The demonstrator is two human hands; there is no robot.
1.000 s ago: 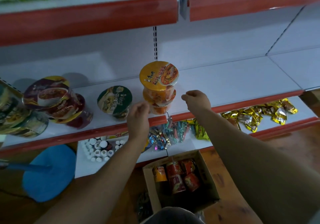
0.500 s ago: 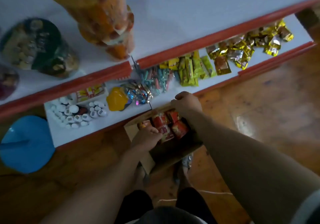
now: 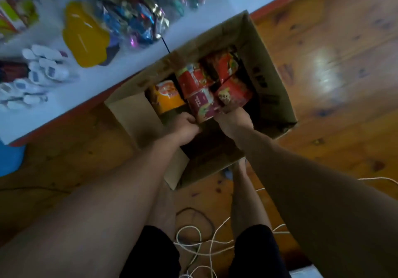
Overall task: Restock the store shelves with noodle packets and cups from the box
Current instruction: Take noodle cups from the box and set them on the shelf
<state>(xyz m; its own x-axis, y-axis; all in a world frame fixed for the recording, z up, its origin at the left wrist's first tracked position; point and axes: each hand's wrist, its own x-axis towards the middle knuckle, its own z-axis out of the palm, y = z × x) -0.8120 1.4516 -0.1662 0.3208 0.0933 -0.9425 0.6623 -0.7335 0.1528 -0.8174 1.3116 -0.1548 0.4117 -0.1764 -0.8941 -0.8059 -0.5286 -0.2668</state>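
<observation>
An open cardboard box (image 3: 271, 79) stands on the wooden floor against the lowest shelf. Inside lie several red noodle cups (image 3: 191, 79) and one orange cup (image 3: 168, 96) at the left. Both hands are down in the box around the nearest red cup (image 3: 202, 105). My left hand (image 3: 185, 127) grips its left side with curled fingers. My right hand (image 3: 234, 120) grips its right side, next to another red cup (image 3: 234, 93). The cup's near end is hidden behind my fingers.
The white bottom shelf (image 3: 64, 96) with a red edge carries a yellow packet (image 3: 84, 38), shiny wrapped sweets (image 3: 137, 23) and small white bottles (image 3: 43, 66). White and black cables (image 3: 193, 239) lie on the floor by my legs. A blue object (image 3: 8, 159) sits at the left edge.
My view has dropped from the upper shelf with the stacked orange cups down to the box. Both hands have left the shelf, reached into the box and closed on a red cup.
</observation>
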